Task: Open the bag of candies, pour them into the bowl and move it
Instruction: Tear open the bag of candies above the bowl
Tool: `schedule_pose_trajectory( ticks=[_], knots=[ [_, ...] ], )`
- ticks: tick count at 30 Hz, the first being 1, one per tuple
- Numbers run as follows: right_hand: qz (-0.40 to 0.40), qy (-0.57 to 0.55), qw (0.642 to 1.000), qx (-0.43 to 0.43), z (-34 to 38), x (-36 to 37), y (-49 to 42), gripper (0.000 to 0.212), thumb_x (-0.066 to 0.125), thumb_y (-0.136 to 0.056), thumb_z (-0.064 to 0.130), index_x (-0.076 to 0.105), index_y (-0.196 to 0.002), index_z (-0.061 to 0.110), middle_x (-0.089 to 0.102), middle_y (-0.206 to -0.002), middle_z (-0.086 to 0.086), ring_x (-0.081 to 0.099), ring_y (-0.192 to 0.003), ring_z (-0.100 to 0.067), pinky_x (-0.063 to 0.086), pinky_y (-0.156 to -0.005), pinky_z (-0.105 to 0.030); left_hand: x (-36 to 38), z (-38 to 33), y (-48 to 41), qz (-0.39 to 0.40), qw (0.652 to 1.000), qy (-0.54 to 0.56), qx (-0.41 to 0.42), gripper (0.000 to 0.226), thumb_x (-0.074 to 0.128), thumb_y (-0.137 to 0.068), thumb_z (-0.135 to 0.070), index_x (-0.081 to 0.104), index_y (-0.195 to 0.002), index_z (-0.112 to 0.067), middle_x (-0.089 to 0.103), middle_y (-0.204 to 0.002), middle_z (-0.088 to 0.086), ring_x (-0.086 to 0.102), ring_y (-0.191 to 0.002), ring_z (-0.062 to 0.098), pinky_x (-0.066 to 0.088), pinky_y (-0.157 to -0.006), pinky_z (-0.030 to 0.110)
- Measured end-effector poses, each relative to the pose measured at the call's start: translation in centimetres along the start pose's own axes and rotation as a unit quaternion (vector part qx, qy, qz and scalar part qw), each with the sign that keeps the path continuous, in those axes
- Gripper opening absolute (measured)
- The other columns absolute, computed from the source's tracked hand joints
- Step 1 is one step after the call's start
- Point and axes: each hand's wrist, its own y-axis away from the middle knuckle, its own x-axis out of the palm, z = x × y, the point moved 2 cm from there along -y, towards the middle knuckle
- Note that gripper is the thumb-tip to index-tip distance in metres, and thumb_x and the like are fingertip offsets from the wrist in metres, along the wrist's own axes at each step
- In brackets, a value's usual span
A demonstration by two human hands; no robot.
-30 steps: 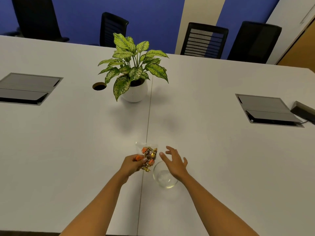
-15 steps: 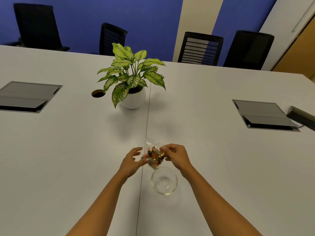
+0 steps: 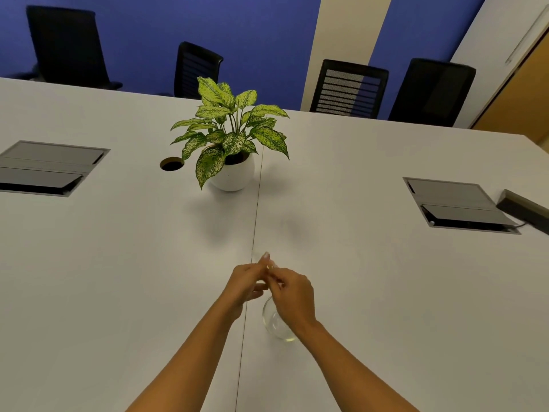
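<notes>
- Where the white table [image 3: 118, 263] runs off to the far left, a grey hatch panel [image 3: 50, 168] is set flush into it, and just to its right is a round cable hole [image 3: 171, 164].
- Near the centre seam stands a potted plant [image 3: 231, 144] with speckled green leaves in a round white pot, upright and well apart from the hands.
- Nearer the camera, the left hand [image 3: 245, 282] is raised above the table just left of the seam, its fingers drawn together and one fingertip pointing up, pinching the clear bag of candies [image 3: 269, 267].
- Only a sliver of that bag shows between the two hands; its candies are hidden, and I cannot tell whether it is open.
- Meeting the left hand fingertip to fingertip, the right hand [image 3: 292, 294] has its fingers curled and pinched on the same bag.
- Beneath the right hand, a clear glass bowl [image 3: 274, 325] sits on the table just right of the seam, partly covered by the wrist.
- Far to the right lie a second grey hatch panel [image 3: 457, 203] and a dark box [image 3: 524, 208] with a cable.
- Four black chairs [image 3: 349, 87] line the far edge against a blue wall.
</notes>
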Motion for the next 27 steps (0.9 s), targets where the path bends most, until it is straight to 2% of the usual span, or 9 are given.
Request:
schedule_pose_trajectory(
  ticks=[2,4,7,11,14,16,18,22,27],
  knots=[
    [0.008,0.015,0.999,-0.027,-0.1,0.6,0.9,0.018,0.063,-0.092,0.026,0.075,-0.106,0.026,0.078,-0.096,0.006,0.071,-0.083,-0.01,0.059,-0.077,-0.024,0.0,0.0,0.0,-0.043,0.998,0.045,0.01,0.033,0.058,-0.091,-0.036,0.069,-0.106,-0.009,0.072,-0.091,0.004,0.07,-0.086,0.021,0.057,-0.074,0.028],
    [0.029,0.008,0.999,-0.026,-0.3,1.1,1.8,0.024,0.065,-0.092,0.028,0.072,-0.114,0.024,0.075,-0.11,0.006,0.069,-0.099,-0.007,0.055,-0.09,-0.021,0.0,0.3,0.1,-0.08,0.994,0.065,0.02,0.023,0.056,-0.094,-0.019,0.07,-0.106,-0.006,0.072,-0.084,0.001,0.07,-0.074,0.013,0.056,-0.057,0.019],
    [0.055,-0.034,0.998,0.004,-0.4,1.5,2.6,0.033,0.061,-0.093,0.037,0.067,-0.123,0.026,0.07,-0.122,0.008,0.064,-0.109,-0.003,0.047,-0.095,-0.012,-0.2,0.5,0.4,-0.103,0.993,0.057,0.031,0.023,0.053,-0.096,-0.017,0.072,-0.105,-0.007,0.071,-0.082,-0.003,0.069,-0.072,0.008,0.053,-0.052,0.016],
    [0.011,-0.138,0.988,0.07,0.0,1.0,2.3,0.028,0.054,-0.097,0.032,0.066,-0.123,0.029,0.069,-0.113,0.016,0.066,-0.099,0.005,0.053,-0.089,-0.014,-0.2,0.8,0.6,-0.117,0.99,0.026,0.072,0.021,0.054,-0.095,-0.022,0.074,-0.097,-0.018,0.075,-0.093,0.003,0.072,-0.082,0.016,0.058,-0.064,0.022],
    [-0.031,-0.197,0.973,0.12,0.3,0.6,1.9,0.024,0.054,-0.098,0.027,0.068,-0.118,0.029,0.071,-0.104,0.017,0.068,-0.094,0.006,0.056,-0.082,-0.016,0.1,0.7,1.0,-0.165,0.977,-0.054,0.124,0.022,0.062,-0.091,-0.029,0.076,-0.098,-0.015,0.076,-0.091,0.003,0.072,-0.083,0.016,0.059,-0.077,0.03],
    [-0.046,-0.236,0.96,0.144,0.6,0.4,1.7,0.02,0.055,-0.098,0.025,0.069,-0.108,0.036,0.072,-0.096,0.02,0.07,-0.093,-0.002,0.058,-0.081,-0.022,0.2,0.5,1.4,-0.208,0.959,-0.1,0.163,0.021,0.065,-0.089,-0.029,0.076,-0.096,-0.013,0.075,-0.085,-0.001,0.069,-0.079,0.009,0.055,-0.071,0.018],
    [-0.048,-0.275,0.946,0.167,0.9,0.2,1.5,0.019,0.056,-0.097,0.025,0.069,-0.101,0.038,0.073,-0.095,0.016,0.072,-0.092,-0.01,0.061,-0.077,-0.027,0.5,0.2,2.0,-0.233,0.946,-0.123,0.189,0.018,0.065,-0.089,-0.028,0.075,-0.094,-0.013,0.073,-0.082,-0.004,0.067,-0.076,0.009,0.048,-0.065,0.011],
    [-0.027,-0.318,0.922,0.218,1.4,0.0,1.4,0.014,0.06,-0.095,0.026,0.072,-0.101,0.026,0.077,-0.096,0.0,0.076,-0.085,-0.016,0.062,-0.07,-0.026,0.9,0.1,2.7,-0.243,0.936,-0.151,0.206,0.013,0.065,-0.089,-0.025,0.074,-0.091,-0.016,0.069,-0.075,-0.009,0.067,-0.068,0.005,0.046,-0.055,0.005],
    [-0.001,-0.31,0.909,0.278,1.3,-0.4,1.2,0.02,0.063,-0.092,0.036,0.074,-0.095,0.019,0.079,-0.086,-0.001,0.077,-0.075,-0.017,0.062,-0.063,-0.029,1.1,0.3,3.0,-0.234,0.935,-0.183,0.193,0.013,0.066,-0.088,-0.024,0.075,-0.09,-0.015,0.067,-0.071,-0.012,0.064,-0.061,0.0,0.046,-0.051,0.004]
  ],
)
